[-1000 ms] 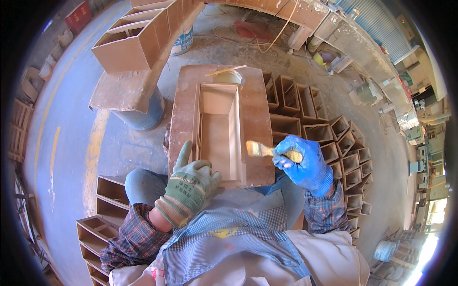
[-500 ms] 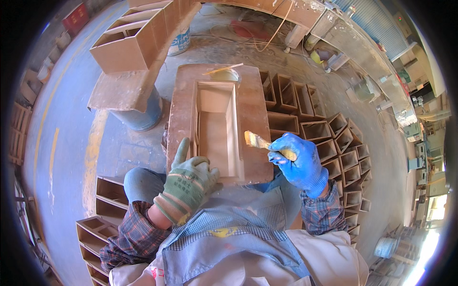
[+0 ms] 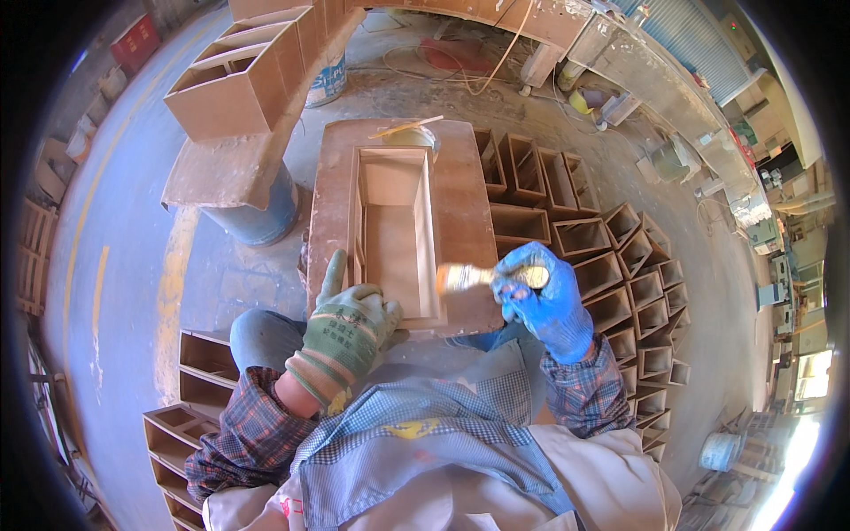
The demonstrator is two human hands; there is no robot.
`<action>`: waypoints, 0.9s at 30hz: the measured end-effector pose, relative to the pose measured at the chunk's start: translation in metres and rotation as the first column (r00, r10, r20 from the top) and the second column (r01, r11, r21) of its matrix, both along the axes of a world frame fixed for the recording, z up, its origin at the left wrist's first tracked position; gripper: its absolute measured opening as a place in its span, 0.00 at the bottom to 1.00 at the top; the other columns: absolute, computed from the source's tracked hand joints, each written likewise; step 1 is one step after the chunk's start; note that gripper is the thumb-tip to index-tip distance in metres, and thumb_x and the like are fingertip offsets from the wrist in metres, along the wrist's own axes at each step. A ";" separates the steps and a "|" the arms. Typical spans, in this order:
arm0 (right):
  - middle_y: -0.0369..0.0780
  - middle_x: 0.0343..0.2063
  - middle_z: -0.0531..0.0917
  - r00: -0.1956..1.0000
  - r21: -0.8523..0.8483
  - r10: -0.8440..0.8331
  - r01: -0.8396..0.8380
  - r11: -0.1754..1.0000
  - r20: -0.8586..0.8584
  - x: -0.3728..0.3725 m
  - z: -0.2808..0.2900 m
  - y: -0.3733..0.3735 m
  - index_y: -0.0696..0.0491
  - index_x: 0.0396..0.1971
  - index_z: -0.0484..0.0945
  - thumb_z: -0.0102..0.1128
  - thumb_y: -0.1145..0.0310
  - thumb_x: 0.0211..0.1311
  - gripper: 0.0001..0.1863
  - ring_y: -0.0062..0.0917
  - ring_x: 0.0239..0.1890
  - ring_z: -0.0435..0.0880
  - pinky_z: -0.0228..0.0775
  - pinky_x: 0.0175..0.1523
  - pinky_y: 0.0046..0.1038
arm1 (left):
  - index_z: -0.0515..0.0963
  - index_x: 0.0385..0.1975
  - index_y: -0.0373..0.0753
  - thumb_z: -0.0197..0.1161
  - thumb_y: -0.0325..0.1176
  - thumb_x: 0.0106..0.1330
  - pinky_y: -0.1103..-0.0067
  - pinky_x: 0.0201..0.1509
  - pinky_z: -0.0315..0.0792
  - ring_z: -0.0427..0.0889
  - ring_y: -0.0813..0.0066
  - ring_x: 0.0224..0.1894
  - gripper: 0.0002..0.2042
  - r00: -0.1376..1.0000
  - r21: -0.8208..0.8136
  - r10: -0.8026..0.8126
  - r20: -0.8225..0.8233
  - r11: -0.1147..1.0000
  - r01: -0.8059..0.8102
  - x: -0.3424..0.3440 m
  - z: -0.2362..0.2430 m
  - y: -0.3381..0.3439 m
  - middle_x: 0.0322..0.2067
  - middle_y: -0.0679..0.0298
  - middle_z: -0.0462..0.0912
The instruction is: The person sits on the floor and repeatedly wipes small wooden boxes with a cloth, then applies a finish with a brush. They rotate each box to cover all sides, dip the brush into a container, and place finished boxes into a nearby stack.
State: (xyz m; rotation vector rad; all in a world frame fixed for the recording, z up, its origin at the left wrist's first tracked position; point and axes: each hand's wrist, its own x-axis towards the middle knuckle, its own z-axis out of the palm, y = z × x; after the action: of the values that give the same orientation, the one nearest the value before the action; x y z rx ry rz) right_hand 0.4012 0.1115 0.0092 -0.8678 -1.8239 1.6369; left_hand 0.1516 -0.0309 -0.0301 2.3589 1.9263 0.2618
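Note:
An open rectangular wooden drawer box (image 3: pixel 428 221) lies on a worn brown board (image 3: pixel 464 199) in front of me. My left hand (image 3: pixel 354 314), in a grey-green knit glove, grips its near left corner. The index finger points forward along the left side while the other fingers bend over the near end. In its blue glove, my right hand (image 3: pixel 542 296) holds a paintbrush (image 3: pixel 474 277) by the handle. The bristles point left, slightly blurred, by the box's right rim; whether they touch it I cannot tell. Behind the box sits a round container (image 3: pixel 423 138) with a thin stick (image 3: pixel 405 127) across it.
Many similar wooden boxes (image 3: pixel 580 239) stand packed on the floor to the right. More boxes (image 3: pixel 205 354) are stacked at the near left. At the far left, a divided wooden box (image 3: pixel 235 97) rests beyond a board-topped blue drum (image 3: pixel 257 217). A long workbench (image 3: pixel 655 97) runs along the far right.
My right hand has moved left with the paintbrush, bringing the bristles nearer the box's right rim. My left hand stays at the same corner.

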 end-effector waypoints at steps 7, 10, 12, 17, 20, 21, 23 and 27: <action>0.34 0.30 0.84 0.922 -0.085 -0.306 0.295 0.952 -0.238 -0.016 -0.010 0.035 0.54 0.42 0.79 0.71 0.64 0.66 0.13 0.12 0.26 0.77 0.67 0.26 0.14 | 0.81 0.31 0.46 0.68 0.45 0.61 0.44 0.79 0.44 0.85 0.67 0.36 0.10 0.996 0.034 0.070 -0.048 0.997 -0.069 -0.007 0.006 -0.001 0.21 0.67 0.79; 0.34 0.27 0.82 0.923 -0.041 -0.346 0.344 0.938 -0.168 -0.037 -0.015 0.077 0.53 0.40 0.80 0.71 0.64 0.66 0.12 0.11 0.23 0.75 0.63 0.24 0.14 | 0.80 0.30 0.46 0.69 0.45 0.60 0.43 0.78 0.46 0.85 0.66 0.35 0.10 0.993 0.104 0.105 -0.049 0.990 -0.099 -0.012 0.002 0.006 0.20 0.66 0.78; 0.34 0.24 0.80 0.902 -0.081 -0.348 0.339 0.937 -0.257 -0.067 -0.030 0.108 0.53 0.38 0.80 0.72 0.64 0.65 0.11 0.12 0.20 0.73 0.63 0.23 0.16 | 0.79 0.28 0.47 0.70 0.45 0.58 0.42 0.77 0.47 0.85 0.65 0.34 0.10 0.993 0.110 0.121 -0.016 0.987 -0.119 -0.013 0.000 0.009 0.20 0.66 0.78; 0.37 0.25 0.84 0.934 0.093 -0.356 0.358 0.929 -0.041 -0.155 -0.089 0.185 0.55 0.39 0.81 0.72 0.64 0.64 0.12 0.18 0.22 0.79 0.71 0.27 0.23 | 0.78 0.27 0.47 0.70 0.44 0.57 0.39 0.77 0.47 0.85 0.65 0.34 0.10 0.991 0.065 0.125 0.048 0.990 -0.128 -0.013 0.001 0.011 0.21 0.66 0.78; 0.46 0.29 0.87 0.921 0.341 -0.365 0.302 0.890 0.137 -0.189 -0.126 0.218 0.57 0.39 0.81 0.71 0.60 0.63 0.16 0.30 0.28 0.86 0.78 0.37 0.36 | 0.78 0.26 0.46 0.67 0.38 0.57 0.37 0.76 0.45 0.85 0.65 0.34 0.06 0.989 0.055 0.136 0.054 0.989 -0.139 -0.013 0.005 0.012 0.21 0.65 0.76; 0.47 0.29 0.87 0.913 0.358 -0.361 0.279 0.891 0.188 -0.196 -0.136 0.226 0.57 0.39 0.81 0.71 0.59 0.63 0.16 0.32 0.30 0.86 0.78 0.38 0.37 | 0.78 0.26 0.46 0.66 0.37 0.57 0.37 0.76 0.44 0.85 0.65 0.34 0.05 0.990 0.036 0.131 0.048 0.990 -0.133 -0.012 0.006 0.012 0.21 0.65 0.76; 0.48 0.29 0.87 0.885 0.326 -0.360 0.262 0.909 0.295 -0.205 -0.149 0.234 0.57 0.38 0.81 0.71 0.58 0.63 0.17 0.32 0.31 0.87 0.78 0.39 0.37 | 0.78 0.26 0.45 0.65 0.35 0.56 0.36 0.76 0.43 0.84 0.66 0.34 0.04 0.991 0.040 0.120 0.054 0.992 -0.122 -0.013 0.007 0.014 0.21 0.65 0.75; 0.45 0.28 0.86 0.925 0.238 -0.333 0.287 0.928 0.184 -0.201 -0.148 0.234 0.57 0.39 0.81 0.71 0.61 0.65 0.15 0.28 0.30 0.86 0.79 0.37 0.32 | 0.77 0.25 0.45 0.66 0.36 0.56 0.35 0.75 0.43 0.84 0.65 0.34 0.05 0.989 0.021 0.117 0.094 0.993 -0.120 -0.014 0.006 0.016 0.21 0.65 0.76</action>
State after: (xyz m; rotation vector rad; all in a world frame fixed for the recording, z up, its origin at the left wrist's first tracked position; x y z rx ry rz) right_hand 0.2006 0.3451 -0.1384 -1.2138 -1.8468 1.1679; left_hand 0.1374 -0.0150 -0.0239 2.2084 2.0338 0.4005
